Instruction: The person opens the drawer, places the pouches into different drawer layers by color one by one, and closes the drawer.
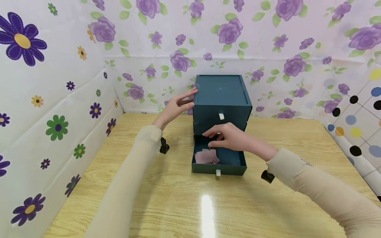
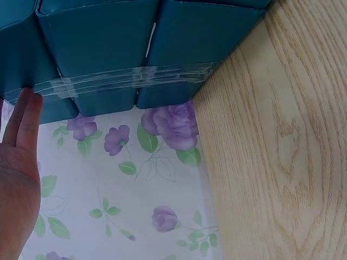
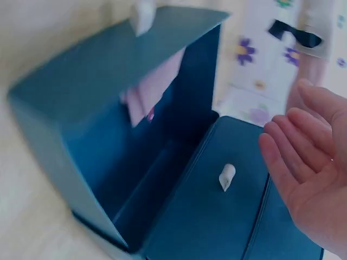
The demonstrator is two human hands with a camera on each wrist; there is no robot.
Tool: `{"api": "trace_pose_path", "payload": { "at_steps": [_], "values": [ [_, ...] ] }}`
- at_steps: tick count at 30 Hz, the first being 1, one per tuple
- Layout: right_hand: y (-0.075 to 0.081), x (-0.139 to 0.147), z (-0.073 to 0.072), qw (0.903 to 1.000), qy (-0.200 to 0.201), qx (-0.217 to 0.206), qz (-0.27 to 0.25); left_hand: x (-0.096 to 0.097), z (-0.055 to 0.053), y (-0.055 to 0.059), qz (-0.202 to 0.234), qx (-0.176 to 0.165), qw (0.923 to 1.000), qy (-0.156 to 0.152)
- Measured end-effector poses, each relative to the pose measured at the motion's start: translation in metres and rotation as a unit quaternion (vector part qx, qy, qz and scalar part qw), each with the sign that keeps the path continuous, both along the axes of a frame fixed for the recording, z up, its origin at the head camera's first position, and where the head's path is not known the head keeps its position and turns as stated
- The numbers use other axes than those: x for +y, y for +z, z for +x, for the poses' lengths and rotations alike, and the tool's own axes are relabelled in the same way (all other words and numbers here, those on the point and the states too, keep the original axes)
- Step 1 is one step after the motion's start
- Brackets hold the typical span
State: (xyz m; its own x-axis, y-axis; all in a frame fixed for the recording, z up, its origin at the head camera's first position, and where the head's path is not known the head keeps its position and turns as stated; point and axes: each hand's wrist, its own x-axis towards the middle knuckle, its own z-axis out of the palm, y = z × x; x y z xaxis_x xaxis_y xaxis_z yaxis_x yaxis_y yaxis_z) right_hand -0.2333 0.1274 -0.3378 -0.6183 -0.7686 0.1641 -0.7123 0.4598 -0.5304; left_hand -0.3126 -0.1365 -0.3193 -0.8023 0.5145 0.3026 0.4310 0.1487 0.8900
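A dark blue drawer box (image 1: 220,91) stands on the table with its bottom drawer (image 1: 229,169) pulled out. Inside that drawer, toward the left, lies a small pink cloth item (image 1: 206,156), perhaps a pouch; its exact kind is unclear. My left hand (image 1: 177,105) rests its straight fingers against the box's upper left side. In the left wrist view, the fingers (image 2: 28,122) touch that side by a strip of clear tape (image 2: 124,80). Over the open drawer hovers my right hand (image 1: 227,136), fingers loosely bent; the right wrist view shows nothing in its palm (image 3: 320,184).
White knobs sit on the drawer fronts, one on the upper drawer (image 1: 221,116) and one on the pulled-out drawer. The wooden table (image 1: 166,198) meets a flower-print wall covering (image 1: 166,66) behind the box. Further printed sheets hang at left and right.
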Motion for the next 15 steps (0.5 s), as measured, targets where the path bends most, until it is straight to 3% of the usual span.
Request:
{"api": "trace_pose_path", "payload": {
  "at_steps": [7, 15],
  "values": [
    [-0.011, 0.009, 0.020, 0.9934, -0.062, -0.016, -0.095, 0.000, 0.000, -0.001, -0.003, -0.008, 0.9999, 0.008],
    [-0.031, 0.014, 0.052, 0.9746, -0.162, -0.037, -0.150, 0.002, 0.001, 0.002, -0.007, -0.016, 0.9998, 0.008]
  ]
}}
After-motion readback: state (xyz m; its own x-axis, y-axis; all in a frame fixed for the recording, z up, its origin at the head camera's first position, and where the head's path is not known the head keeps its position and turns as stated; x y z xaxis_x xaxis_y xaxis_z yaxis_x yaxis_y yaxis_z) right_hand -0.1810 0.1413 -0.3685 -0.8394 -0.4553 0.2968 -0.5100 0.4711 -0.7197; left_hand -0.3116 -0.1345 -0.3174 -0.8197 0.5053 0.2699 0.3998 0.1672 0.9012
